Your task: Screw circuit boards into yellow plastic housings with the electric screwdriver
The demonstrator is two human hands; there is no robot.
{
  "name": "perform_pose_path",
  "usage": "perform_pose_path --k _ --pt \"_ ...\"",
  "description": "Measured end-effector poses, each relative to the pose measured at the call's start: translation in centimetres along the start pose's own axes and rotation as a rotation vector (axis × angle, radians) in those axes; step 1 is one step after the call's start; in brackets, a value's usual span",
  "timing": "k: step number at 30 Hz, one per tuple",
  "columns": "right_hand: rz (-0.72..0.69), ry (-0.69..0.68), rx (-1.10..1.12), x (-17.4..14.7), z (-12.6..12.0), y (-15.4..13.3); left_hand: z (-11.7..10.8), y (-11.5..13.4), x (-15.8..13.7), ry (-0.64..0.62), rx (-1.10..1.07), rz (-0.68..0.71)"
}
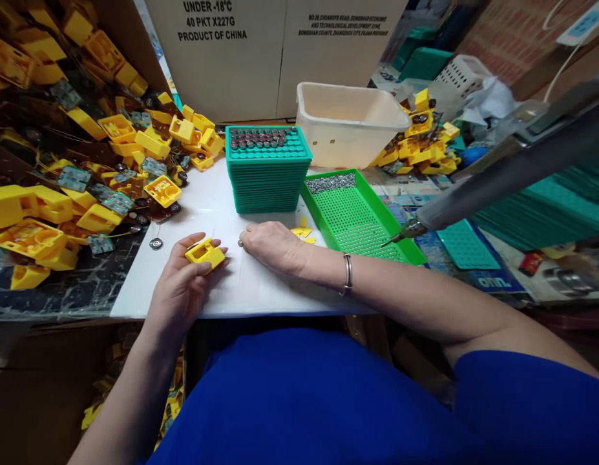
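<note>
Left hand (pixel 179 282) grips boxy yellow plastic housing (pixel 212 257); at three o'clock, right hand (pixel 276 247) pinches small round metallic part (pixel 240 243); slack pinch may drop it.

Illumination is moderate and cool; the white work surface (pixel 263 289) reads bright. The lower left corner falls into deep shadow. Print on the carton (pixel 221 77) is sharp enough to read. Wide-angle stretching marks the edges; the power strip (pixel 583 24) appears soft.
</note>
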State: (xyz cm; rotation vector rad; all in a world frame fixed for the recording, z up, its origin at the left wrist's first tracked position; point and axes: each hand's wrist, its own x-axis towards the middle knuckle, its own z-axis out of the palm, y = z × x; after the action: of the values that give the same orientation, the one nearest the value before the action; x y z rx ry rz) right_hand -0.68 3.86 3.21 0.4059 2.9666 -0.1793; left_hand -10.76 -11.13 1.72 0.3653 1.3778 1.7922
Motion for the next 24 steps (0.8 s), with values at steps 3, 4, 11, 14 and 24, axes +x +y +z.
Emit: perform_pose_path --k 3,4,11,14,24 --pt "0.010 0.021 0.022 -0.1 -0.3 0.3 0.7 -0.6 -0.6 -0.050 -0.037 -0.080" --pt "-0.016 0.055 0.042 -0.3 -0.4 0.5 1.0 -0.8 -0.9 -0.066 -0.049 -0.111" --pt "-0.160 0.290 0.116 -2.7 -0.4 2.7 2.6 -1.7 -1.7 -0.157 -0.085 -0.224" --pt "-0.048 0.205 0.179 -2.7 -0.3 3.3 2.3 -1.4 -1.7 -0.071 -0.056 -0.161" --pt "-0.139 0.058 0.027 -1.0 0.0 1.2 -0.2 0.1 -1.4 0.070 -0.036 -0.044"
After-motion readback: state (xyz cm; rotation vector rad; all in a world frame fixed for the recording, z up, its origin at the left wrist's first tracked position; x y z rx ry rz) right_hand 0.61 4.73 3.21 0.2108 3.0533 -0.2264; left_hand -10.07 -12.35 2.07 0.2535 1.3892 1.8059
